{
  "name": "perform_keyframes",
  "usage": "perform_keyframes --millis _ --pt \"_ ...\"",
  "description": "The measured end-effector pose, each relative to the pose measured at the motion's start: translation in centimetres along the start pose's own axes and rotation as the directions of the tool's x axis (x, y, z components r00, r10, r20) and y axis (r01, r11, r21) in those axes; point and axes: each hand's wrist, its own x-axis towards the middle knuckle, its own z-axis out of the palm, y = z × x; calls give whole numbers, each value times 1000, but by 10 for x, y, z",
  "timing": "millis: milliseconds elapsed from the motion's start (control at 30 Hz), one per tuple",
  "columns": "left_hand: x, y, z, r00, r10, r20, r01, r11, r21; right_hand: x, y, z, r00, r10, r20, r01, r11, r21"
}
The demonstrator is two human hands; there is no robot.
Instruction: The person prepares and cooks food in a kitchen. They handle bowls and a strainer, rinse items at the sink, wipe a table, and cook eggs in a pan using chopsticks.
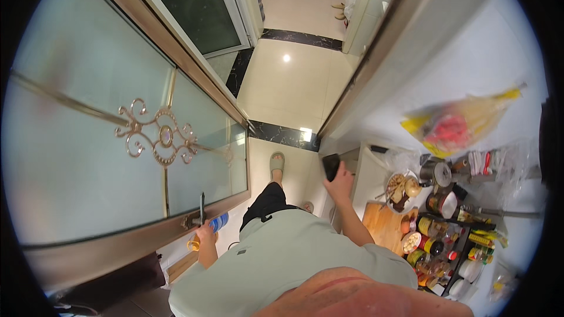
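A dark smartphone [331,167] is held in my right hand [341,182], near the door frame and the end of the countertop. My left hand [205,233] is at the lever handle [202,208] of a frosted glass door [105,141] with gold scrollwork; whether its fingers are closed round the handle is hard to tell. A large bottle with a blue label [219,222] shows just behind that hand. One foot in a green slide sandal [277,164] stands forward on the tiles; the other sandal [308,206] is partly hidden.
A black marble threshold [284,135] crosses the doorway. On the right, the counter [362,171] holds a plate of food [402,191], a wooden cutting board [383,225], a bowl of garlic [411,242] and several sauce bottles. A yellow plastic bag [462,121] hangs on the wall.
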Motion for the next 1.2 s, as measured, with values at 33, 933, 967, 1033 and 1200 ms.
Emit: perform_keyframes --millis 33,933,967,1033,1200 --pt "7 -2 0 1000 1 -16 0 998 61 12 -16 11 998 -65 5 64 997 32" --pt "487 200 -247 914 25 405 354 440 -826 612 -258 113 905 -60 421 -60 962 267" --pt "503 212 -255 914 79 397 281 583 -763 645 -258 109 905 -44 423 -69 966 248" --pt "532 231 -276 887 271 373 -53 863 -502 709 -261 94 919 -26 394 -85 961 262" --pt "641 269 -384 764 538 355 -622 761 185 863 -265 33 964 4 268 -84 955 286"
